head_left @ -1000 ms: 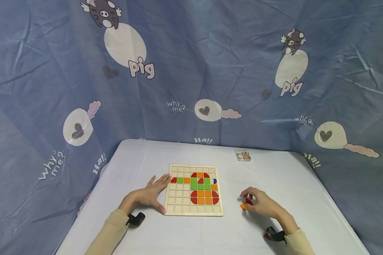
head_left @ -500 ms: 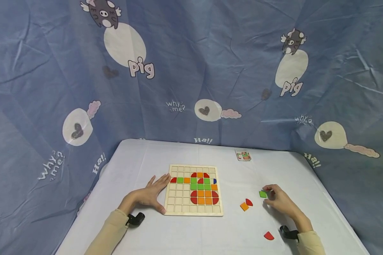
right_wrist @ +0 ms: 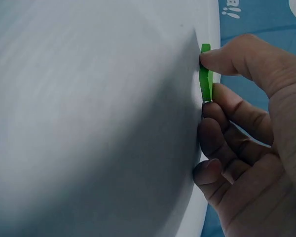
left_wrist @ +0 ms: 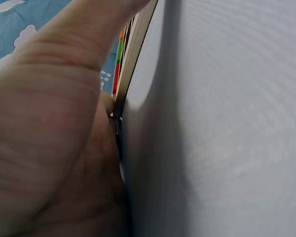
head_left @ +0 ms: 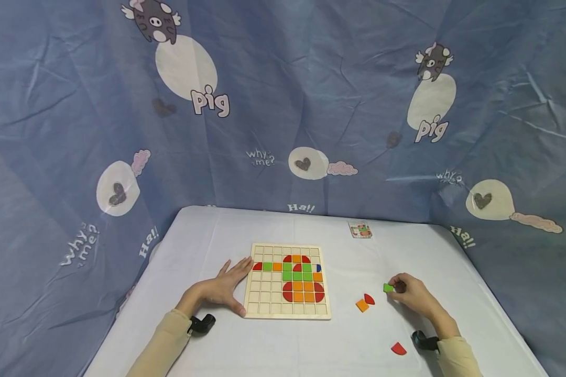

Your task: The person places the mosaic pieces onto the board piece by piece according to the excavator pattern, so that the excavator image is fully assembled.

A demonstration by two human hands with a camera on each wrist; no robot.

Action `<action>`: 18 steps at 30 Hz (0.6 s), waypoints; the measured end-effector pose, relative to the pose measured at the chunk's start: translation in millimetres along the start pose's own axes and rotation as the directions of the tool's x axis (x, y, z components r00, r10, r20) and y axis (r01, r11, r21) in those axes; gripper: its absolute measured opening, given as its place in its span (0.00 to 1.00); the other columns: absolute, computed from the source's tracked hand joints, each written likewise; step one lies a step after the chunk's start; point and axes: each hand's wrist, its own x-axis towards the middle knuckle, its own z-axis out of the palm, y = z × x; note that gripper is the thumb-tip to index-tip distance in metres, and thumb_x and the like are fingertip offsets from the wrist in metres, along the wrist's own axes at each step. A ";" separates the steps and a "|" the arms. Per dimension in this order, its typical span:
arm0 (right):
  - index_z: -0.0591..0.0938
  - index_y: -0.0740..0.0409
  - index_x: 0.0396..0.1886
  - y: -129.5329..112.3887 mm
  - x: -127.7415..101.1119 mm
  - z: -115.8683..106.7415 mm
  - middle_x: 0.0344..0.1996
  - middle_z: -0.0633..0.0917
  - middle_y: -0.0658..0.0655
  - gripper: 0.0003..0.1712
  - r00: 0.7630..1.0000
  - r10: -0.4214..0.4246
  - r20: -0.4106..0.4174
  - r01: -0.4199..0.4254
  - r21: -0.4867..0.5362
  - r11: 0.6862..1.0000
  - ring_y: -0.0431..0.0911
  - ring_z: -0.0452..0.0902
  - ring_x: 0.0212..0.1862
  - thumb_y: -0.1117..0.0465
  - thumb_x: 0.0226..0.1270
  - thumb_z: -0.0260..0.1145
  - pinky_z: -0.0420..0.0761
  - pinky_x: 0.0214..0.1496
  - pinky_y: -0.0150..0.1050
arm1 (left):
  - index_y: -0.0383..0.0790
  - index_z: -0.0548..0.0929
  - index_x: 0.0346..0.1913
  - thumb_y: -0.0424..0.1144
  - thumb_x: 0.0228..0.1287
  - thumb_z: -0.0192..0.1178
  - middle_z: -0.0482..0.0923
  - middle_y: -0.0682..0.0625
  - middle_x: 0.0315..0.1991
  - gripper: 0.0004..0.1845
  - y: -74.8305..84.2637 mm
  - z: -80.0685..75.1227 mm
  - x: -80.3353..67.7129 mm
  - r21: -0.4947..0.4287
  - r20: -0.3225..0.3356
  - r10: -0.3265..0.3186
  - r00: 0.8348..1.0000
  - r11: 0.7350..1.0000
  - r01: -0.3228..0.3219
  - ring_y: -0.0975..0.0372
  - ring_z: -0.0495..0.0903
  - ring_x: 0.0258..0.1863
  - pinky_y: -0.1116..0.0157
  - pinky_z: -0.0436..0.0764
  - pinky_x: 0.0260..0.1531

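My right hand (head_left: 415, 296) pinches a little green square (head_left: 388, 287) between thumb and fingers, low on the bench (head_left: 405, 251), well to the right of the wooden board (head_left: 287, 280); my left hand (head_left: 221, 288) lies flat with straight fingers and presses on the board's left edge, holding nothing; an orange square (head_left: 361, 305) and a red piece (head_left: 369, 299) sit between the board and the green square; another red piece (head_left: 398, 348) lies nearer to me; I think I am picking up the green square; next it needs lifting over to the board and setting into an open hole.
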 end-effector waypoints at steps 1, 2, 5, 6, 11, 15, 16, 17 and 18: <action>0.80 0.61 0.41 -2.1 0.8 0.4 0.34 0.81 0.53 0.18 1.000 -0.001 0.006 0.001 -0.003 1.000 0.42 0.74 0.37 0.59 0.52 0.74 0.76 0.34 0.31 | 0.39 0.40 0.77 0.66 0.34 0.75 0.32 0.46 0.79 0.74 -0.2 0.2 0.1 0.002 0.001 -0.002 1.000 1.000 0.002 0.52 0.32 0.78 0.42 0.26 0.72; 0.80 0.60 0.40 -4.9 2.0 0.9 0.33 0.81 0.52 0.18 1.000 -0.001 0.007 0.001 -0.003 1.000 0.42 0.74 0.36 0.59 0.52 0.74 0.76 0.34 0.30 | 0.39 0.40 0.77 0.66 0.34 0.75 0.31 0.46 0.79 0.74 -0.3 0.3 0.2 0.000 0.002 -0.003 1.000 1.000 0.003 0.52 0.32 0.78 0.42 0.25 0.72; 0.80 0.58 0.39 -16.5 7.3 3.4 0.31 0.80 0.51 0.16 1.000 -0.011 0.021 0.010 0.017 1.000 0.41 0.73 0.35 0.57 0.53 0.74 0.75 0.32 0.30 | 0.38 0.40 0.77 0.66 0.34 0.75 0.31 0.46 0.79 0.74 -0.1 0.0 0.1 -0.007 0.003 -0.001 1.000 1.000 0.001 0.51 0.31 0.78 0.42 0.25 0.72; 0.79 0.58 0.39 -21.0 9.6 4.7 0.31 0.80 0.51 0.16 0.999 -0.026 0.027 0.025 0.023 0.999 0.41 0.73 0.35 0.57 0.54 0.73 0.74 0.32 0.30 | 0.38 0.40 0.77 0.66 0.34 0.75 0.31 0.46 0.79 0.73 0.1 -0.3 0.0 -0.008 0.001 0.001 1.000 1.000 -0.001 0.51 0.32 0.78 0.42 0.25 0.72; 0.80 0.55 0.38 -57.3 23.1 17.3 0.30 0.80 0.49 0.13 0.989 -0.141 0.039 0.138 0.057 0.989 0.40 0.72 0.34 0.60 0.54 0.72 0.74 0.31 0.31 | 0.38 0.41 0.77 0.66 0.35 0.75 0.32 0.46 0.79 0.73 0.4 -1.1 -1.0 0.001 -0.002 0.005 1.000 1.000 -0.005 0.51 0.32 0.78 0.42 0.25 0.72; 0.80 0.51 0.36 -97.8 34.6 35.7 0.31 0.80 0.45 0.11 0.964 -0.259 0.062 0.255 0.057 0.965 0.39 0.73 0.34 0.59 0.54 0.72 0.75 0.33 0.31 | 0.37 0.41 0.77 0.66 0.35 0.75 0.32 0.45 0.79 0.73 1.1 -1.2 -2.0 0.004 -0.001 0.004 1.000 1.000 -0.004 0.51 0.32 0.78 0.42 0.26 0.72; 0.80 0.51 0.36 -108.4 37.6 41.3 0.31 0.80 0.45 0.11 0.955 -0.287 0.072 0.283 0.057 0.957 0.39 0.73 0.34 0.58 0.54 0.72 0.75 0.33 0.30 | 0.37 0.41 0.77 0.66 0.35 0.75 0.32 0.45 0.79 0.73 1.5 -1.2 -2.2 0.006 0.000 0.004 1.000 1.000 -0.004 0.51 0.32 0.78 0.42 0.26 0.72; 0.80 0.51 0.36 -119.2 40.4 47.1 0.31 0.81 0.44 0.11 0.945 -0.316 0.080 0.312 0.060 0.948 0.39 0.74 0.34 0.58 0.54 0.73 0.76 0.34 0.30 | 0.37 0.41 0.77 0.66 0.35 0.75 0.32 0.45 0.79 0.73 2.1 -1.4 -2.5 0.006 0.000 0.003 1.000 1.000 -0.003 0.51 0.32 0.78 0.42 0.26 0.72; 0.80 0.51 0.36 -130.1 43.2 53.0 0.31 0.80 0.44 0.11 0.936 -0.340 0.092 0.336 0.059 0.940 0.39 0.74 0.34 0.57 0.54 0.73 0.76 0.33 0.30 | 0.37 0.41 0.77 0.66 0.35 0.75 0.32 0.45 0.79 0.73 2.5 -1.5 -2.6 0.007 0.003 0.002 1.000 1.000 -0.002 0.51 0.32 0.78 0.42 0.26 0.72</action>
